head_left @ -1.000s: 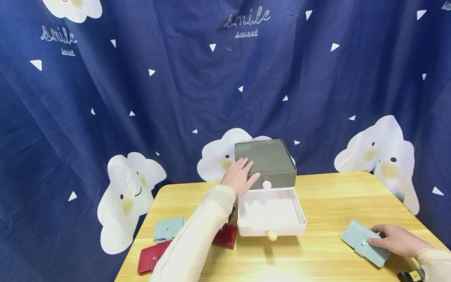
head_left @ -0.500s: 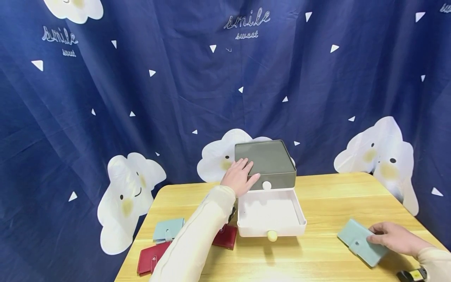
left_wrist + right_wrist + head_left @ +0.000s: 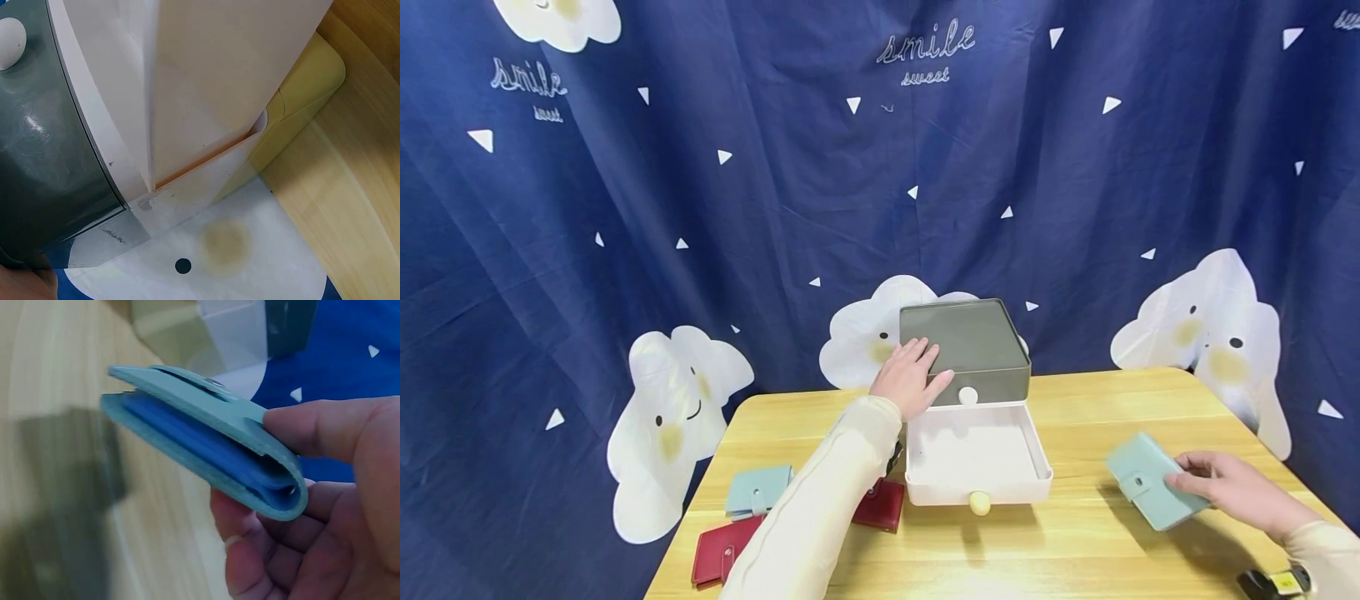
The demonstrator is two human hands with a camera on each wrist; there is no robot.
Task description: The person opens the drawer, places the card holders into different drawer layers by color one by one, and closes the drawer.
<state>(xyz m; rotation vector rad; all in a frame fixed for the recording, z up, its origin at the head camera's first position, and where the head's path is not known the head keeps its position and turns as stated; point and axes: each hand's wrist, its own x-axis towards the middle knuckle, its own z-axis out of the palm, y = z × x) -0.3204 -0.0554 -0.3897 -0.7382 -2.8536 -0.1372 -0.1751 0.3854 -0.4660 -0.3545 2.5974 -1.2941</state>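
Observation:
My right hand (image 3: pixel 1232 490) pinches a light blue card wallet (image 3: pixel 1156 482) by its spine, thumb on one side and fingers beneath. In the right wrist view the wallet (image 3: pixel 206 437) is tilted above the table, with blue inner sleeves between its covers. On the left front corner of the dark grey top of a small drawer box (image 3: pixel 970 337) rests my left hand (image 3: pixel 910 379), its fingers extended. Below the grey part, a white drawer (image 3: pixel 977 446) with a yellow knob stands pulled out, nothing seen inside. Only a bit of the left hand shows in the left wrist view.
Left of the box lie a second light blue wallet (image 3: pixel 758 490), a red wallet (image 3: pixel 721 552) and another red wallet (image 3: pixel 882 504), the red ones partly hidden by my left arm. Behind the wooden table (image 3: pixel 1097 425) hangs a navy curtain (image 3: pixel 820 167).
My right hand has lifted the light blue card wallet off the table and moved it slightly left, tilting it. The left hand and the drawer have stayed put.

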